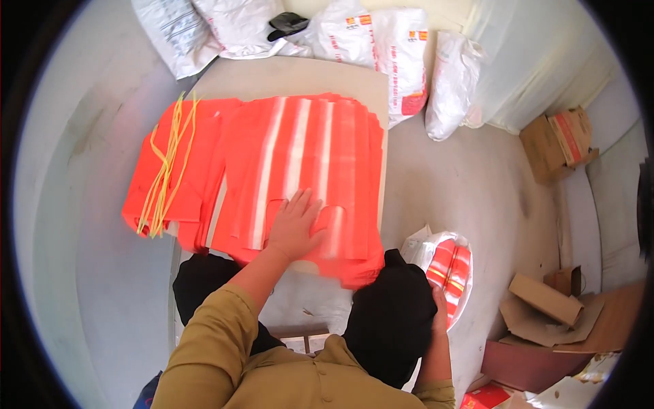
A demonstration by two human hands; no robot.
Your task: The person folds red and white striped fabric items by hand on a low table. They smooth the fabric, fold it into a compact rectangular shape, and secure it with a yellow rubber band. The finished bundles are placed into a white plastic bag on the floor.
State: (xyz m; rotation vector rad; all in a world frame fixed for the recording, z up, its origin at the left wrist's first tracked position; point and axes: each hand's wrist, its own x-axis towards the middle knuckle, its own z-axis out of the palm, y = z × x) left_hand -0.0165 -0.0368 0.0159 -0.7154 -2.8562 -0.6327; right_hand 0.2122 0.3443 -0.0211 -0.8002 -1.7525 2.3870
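My left hand (294, 226) lies flat, fingers spread, on a wide pile of red fabric carry bags (347, 157) with pale stripes, near their curved handle cut-outs. The pile rests on a tan board (300, 71) before my knees, its near edge hanging over. Left of it sits another stack of folded red bags (180, 211), with loose yellow ties (167, 170) across the top. Low at my right side, my right hand (441, 308) touches the rim of a white sack (417, 245) holding red bundles (449, 262) bound with yellow; most of its fingers are hidden.
Several filled white sacks (340, 37) stand along the far edge of the board, with a black plastic bag (287, 26) among them. Cardboard boxes (558, 140) sit by the right wall. Opened cartons (552, 307) lie lower right. My black-clad knees (392, 313) flank the near side.
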